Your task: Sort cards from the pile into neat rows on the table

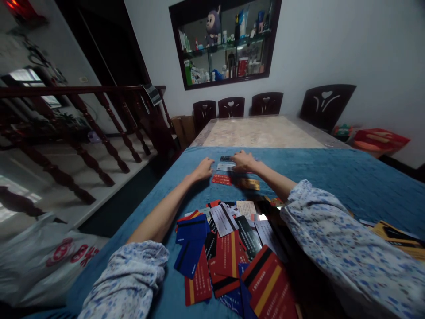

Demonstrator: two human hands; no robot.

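Both arms reach forward over a blue cloth (159,208). My left hand (203,169) lies at the left side of a small layout of cards, its fingers apart and nothing seen in them. My right hand (244,161) rests over the right side of that layout, fingers spread down towards a black card (226,158) and a silver-white card (225,167). Nearer to me lie a red card (222,180) and a gold card (249,184). Closer still is a loose heap of overlapping cards, among them a red card with a yellow stripe (227,254) and a blue card (191,229).
More yellow cards (398,237) lie at the right, past my sleeve. The stone tabletop (262,130) shows beyond the cloth, with dark chairs (231,106) behind it. A white plastic bag (43,261) and a wooden railing (83,91) are on the left.
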